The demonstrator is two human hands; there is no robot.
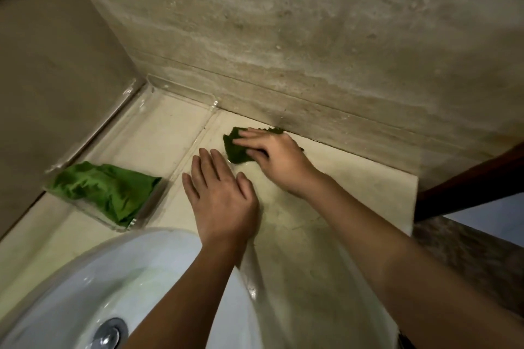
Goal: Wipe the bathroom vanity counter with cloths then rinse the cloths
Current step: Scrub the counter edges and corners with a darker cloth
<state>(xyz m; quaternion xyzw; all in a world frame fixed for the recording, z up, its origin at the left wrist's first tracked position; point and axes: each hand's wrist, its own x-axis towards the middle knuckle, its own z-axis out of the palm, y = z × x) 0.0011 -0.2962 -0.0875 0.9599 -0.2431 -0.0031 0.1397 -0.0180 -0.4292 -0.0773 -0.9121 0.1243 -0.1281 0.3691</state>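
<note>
My right hand (pixel 275 156) presses a dark green cloth (pixel 236 150) flat on the cream vanity counter (pixel 354 184), close to the back wall. Its fingers lie spread over the cloth, and most of the cloth is hidden under the palm. My left hand (pixel 219 195) rests flat on the counter just left of it, fingers straight, holding nothing. A second green cloth (pixel 105 191), brighter and crumpled, lies in the near end of a clear tray (pixel 158 122) at the left. The white basin (pixel 85 278) fills the lower left, its metal drain (pixel 109 331) visible.
A beige stone wall (pixel 312 37) rises behind the counter and another wall (pixel 42 79) closes the left side. The counter ends at the right edge, where a dark wooden piece (pixel 467 178) slants down.
</note>
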